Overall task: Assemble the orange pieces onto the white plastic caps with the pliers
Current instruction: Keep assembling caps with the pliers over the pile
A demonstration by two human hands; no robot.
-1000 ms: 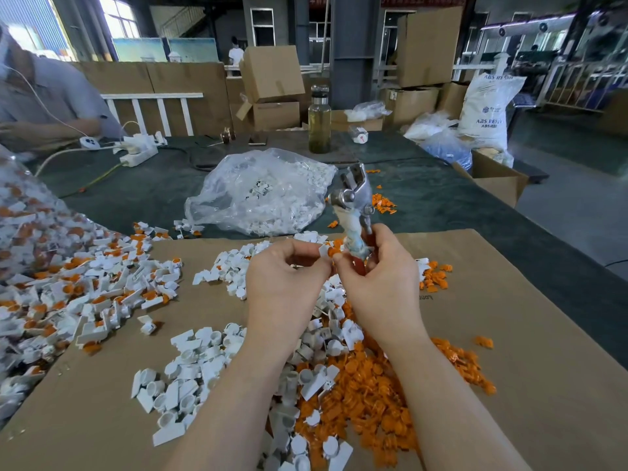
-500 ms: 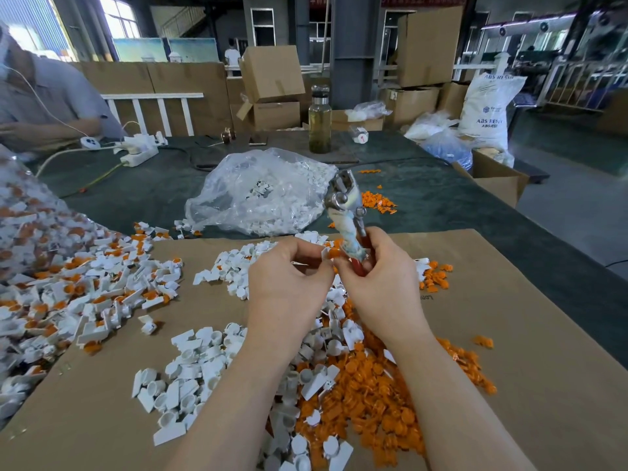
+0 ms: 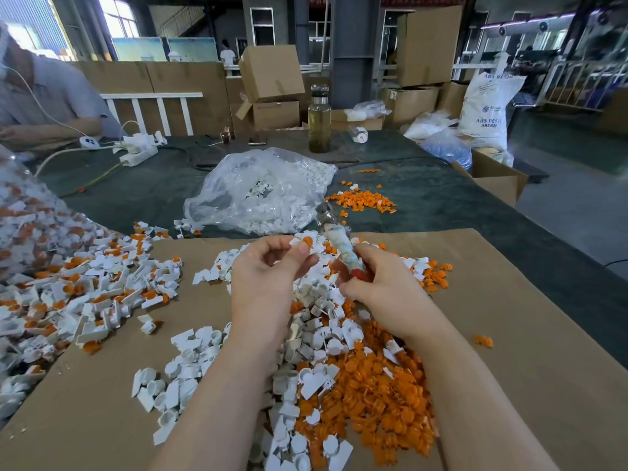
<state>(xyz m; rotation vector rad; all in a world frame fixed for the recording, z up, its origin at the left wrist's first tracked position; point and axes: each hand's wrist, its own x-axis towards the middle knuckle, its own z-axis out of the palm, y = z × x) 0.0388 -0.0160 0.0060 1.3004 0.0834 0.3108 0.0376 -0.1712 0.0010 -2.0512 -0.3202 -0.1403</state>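
We pinch a small white plastic cap with an orange piece (image 3: 303, 244) in our left hand (image 3: 268, 277); our right hand (image 3: 380, 287) grips the tape-wrapped metal pliers (image 3: 339, 243) above the worktop's (image 3: 136, 195) cardboard sheet (image 3: 526, 334).

A factory or warehouse packing floor is shown: cardboard boxes (image 3: 272, 71) are stacked at twelve o'clock, and a white resin sack (image 3: 487, 107) is seen at two o'clock. Loose white caps (image 3: 190, 372) and orange pieces (image 3: 377, 392) are heaped on cardboard sheeting (image 3: 530, 334) at six o'clock.
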